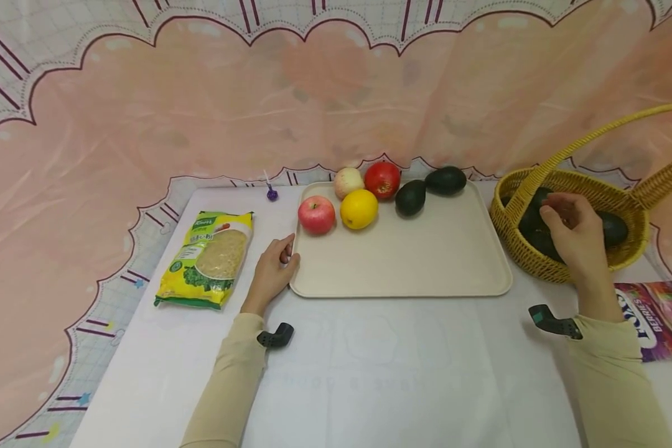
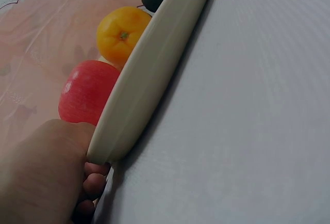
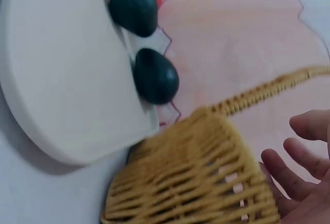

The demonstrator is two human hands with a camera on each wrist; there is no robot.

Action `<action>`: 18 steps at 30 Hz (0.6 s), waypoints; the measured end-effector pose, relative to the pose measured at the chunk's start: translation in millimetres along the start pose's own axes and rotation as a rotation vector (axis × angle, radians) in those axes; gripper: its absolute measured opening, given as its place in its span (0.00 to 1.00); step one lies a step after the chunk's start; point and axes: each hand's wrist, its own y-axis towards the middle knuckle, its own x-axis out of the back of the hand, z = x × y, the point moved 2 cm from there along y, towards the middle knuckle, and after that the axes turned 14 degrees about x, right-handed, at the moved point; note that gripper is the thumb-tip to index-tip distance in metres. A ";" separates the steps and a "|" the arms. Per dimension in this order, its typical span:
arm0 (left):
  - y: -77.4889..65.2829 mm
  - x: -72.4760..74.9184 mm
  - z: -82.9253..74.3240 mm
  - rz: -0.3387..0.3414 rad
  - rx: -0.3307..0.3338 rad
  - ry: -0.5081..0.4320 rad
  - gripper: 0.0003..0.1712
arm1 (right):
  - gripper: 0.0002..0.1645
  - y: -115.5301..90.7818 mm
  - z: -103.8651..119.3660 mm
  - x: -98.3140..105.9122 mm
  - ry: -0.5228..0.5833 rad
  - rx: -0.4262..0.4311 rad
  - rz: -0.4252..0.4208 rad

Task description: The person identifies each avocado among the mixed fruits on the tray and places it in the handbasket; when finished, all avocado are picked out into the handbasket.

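While the left hand [image 1: 274,267] grips the rim of the flat cream tray [image 1: 403,255], the right hand [image 1: 579,230], fingers loosely bent and apparently holding nothing, hovers at the yellow wicker basket [image 1: 537,266] containing smooth dark-green avocados [image 1: 614,230]; I cannot tell whether it touches one. Any grip is best taken around an avocado's middle, lifting clear of the arched wicker handle [image 1: 593,132], the likeliest snag. Shiny purple packaging [image 1: 658,317] lies near the right wrist; a yellow-green packet [image 1: 218,258] lies left of the tray.

On my feed: white-covered tabletop [image 1: 414,367]; beige tray [image 1: 403,267] toward the back; yellow-green Knorr packet [image 1: 207,258] left of it; small purple item [image 1: 272,195] behind; wicker basket [image 1: 529,255] right; purple berries bag [image 1: 661,317] nearer me.
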 end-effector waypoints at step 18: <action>-1.5 2.1 -1.6 -0.001 0.001 -0.002 0.26 | 0.14 -7.8 31.6 -14.2 0.104 0.275 -0.048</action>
